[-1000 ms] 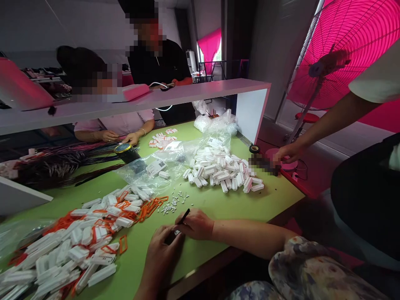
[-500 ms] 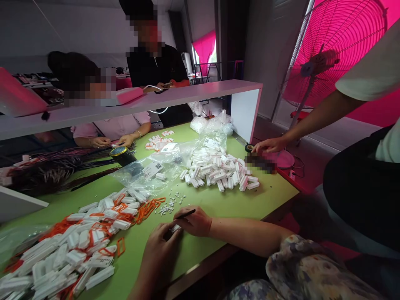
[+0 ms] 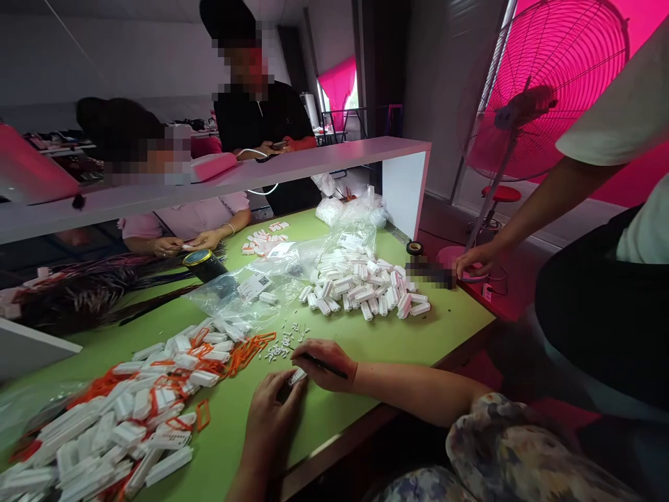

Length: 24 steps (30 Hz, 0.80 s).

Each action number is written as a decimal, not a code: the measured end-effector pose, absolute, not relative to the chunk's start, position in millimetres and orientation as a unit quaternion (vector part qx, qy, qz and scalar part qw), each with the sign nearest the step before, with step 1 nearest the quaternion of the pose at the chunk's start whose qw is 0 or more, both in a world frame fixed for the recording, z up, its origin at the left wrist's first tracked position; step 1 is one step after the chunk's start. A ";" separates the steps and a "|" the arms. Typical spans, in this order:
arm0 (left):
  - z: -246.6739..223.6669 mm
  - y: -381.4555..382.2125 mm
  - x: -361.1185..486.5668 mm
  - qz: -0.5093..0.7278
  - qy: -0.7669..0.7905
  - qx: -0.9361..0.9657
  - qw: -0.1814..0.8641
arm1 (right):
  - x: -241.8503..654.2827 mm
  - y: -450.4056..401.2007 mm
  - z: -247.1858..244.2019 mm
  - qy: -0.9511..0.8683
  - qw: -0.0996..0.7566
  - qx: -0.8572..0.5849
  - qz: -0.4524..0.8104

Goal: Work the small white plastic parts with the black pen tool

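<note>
My left hand rests at the front of the green table, thumb and fingers closed round a small white connector. Just right of it, my right hand is closed on a dark pen-like tool, its fingertips near the connector. Tiny white pins lie scattered behind my hands. To the left is a heap of white connectors, mixed with orange frames. Another pile of white connectors sits behind my right hand.
Clear plastic bags and a dark jar stand mid-table, below a raised shelf. Dark wires lie left. A person's hand is at the right table edge; two people are behind the shelf. Black tape lies near the edge.
The tool in my right hand has tipped, its rear end now lower and further right. More of the white connector shows. The person's hand at the right has moved right, to the table edge.
</note>
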State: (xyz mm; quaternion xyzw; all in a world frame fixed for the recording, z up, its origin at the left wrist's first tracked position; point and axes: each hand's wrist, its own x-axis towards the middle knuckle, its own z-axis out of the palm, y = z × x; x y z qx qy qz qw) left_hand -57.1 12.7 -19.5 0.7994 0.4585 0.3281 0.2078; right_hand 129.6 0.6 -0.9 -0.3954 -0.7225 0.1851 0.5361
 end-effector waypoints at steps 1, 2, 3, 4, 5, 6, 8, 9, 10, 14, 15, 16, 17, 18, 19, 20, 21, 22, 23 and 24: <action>-19.3 12.7 -57.2 0.329 0.459 0.799 0.206 | 130.0 0.6 -1.3 -0.723 0.535 -0.396 0.182; -19.4 12.7 -57.3 0.328 0.458 0.800 0.206 | 130.4 0.8 -2.1 -0.724 0.534 -0.399 0.179; -19.8 12.7 -57.5 0.327 0.456 0.801 0.207 | 130.8 1.1 -3.1 -0.724 0.532 -0.402 0.176; -20.3 12.7 -57.8 0.326 0.454 0.802 0.209 | 131.2 1.7 -4.3 -0.724 0.529 -0.407 0.174; -21.0 12.8 -58.1 0.325 0.452 0.803 0.211 | 131.5 2.3 -5.5 -0.723 0.526 -0.413 0.172; -21.7 12.9 -58.5 0.323 0.450 0.805 0.213 | 131.8 3.1 -6.7 -0.723 0.522 -0.419 0.171; -22.8 13.0 -58.9 0.320 0.449 0.806 0.215 | 132.4 4.8 -9.1 -0.720 0.521 -0.426 0.167; -23.0 12.9 -58.9 0.320 0.449 0.806 0.214 | 132.7 5.7 -10.2 -0.718 0.524 -0.428 0.164; -22.9 12.8 -58.7 0.318 0.449 0.807 0.214 | 133.2 6.5 -11.3 -0.716 0.527 -0.429 0.162; -20.5 10.9 -57.1 0.314 0.444 0.811 0.218 | 135.3 9.4 -15.1 -0.703 0.527 -0.447 0.169; -19.6 10.3 -56.6 0.314 0.442 0.811 0.219 | 135.7 10.0 -15.8 -0.698 0.527 -0.453 0.172; -18.8 9.8 -56.2 0.314 0.439 0.813 0.220 | 136.0 10.4 -16.4 -0.695 0.527 -0.456 0.176; -17.9 9.3 -55.8 0.316 0.436 0.813 0.221 | 136.1 10.6 -16.8 -0.694 0.526 -0.457 0.180; -17.1 9.0 -55.5 0.318 0.434 0.814 0.221 | 136.1 10.7 -17.1 -0.694 0.525 -0.457 0.184; -16.4 8.9 -55.3 0.319 0.433 0.814 0.221 | 136.0 10.7 -17.3 -0.695 0.524 -0.455 0.188; -15.8 8.8 -55.2 0.320 0.432 0.814 0.221 | 135.8 10.5 -17.3 -0.697 0.522 -0.452 0.193; -15.3 8.8 -55.1 0.321 0.432 0.814 0.220 | 135.7 10.3 -17.1 -0.698 0.520 -0.450 0.197; -15.0 8.9 -55.2 0.321 0.431 0.814 0.220 | 135.6 10.0 -16.8 -0.700 0.518 -0.449 0.201; -14.9 8.9 -55.4 0.322 0.431 0.814 0.220 | 135.6 9.6 -16.4 -0.701 0.516 -0.449 0.205; -14.9 8.9 -55.7 0.321 0.430 0.814 0.221 | 135.7 9.4 -15.9 -0.701 0.513 -0.449 0.208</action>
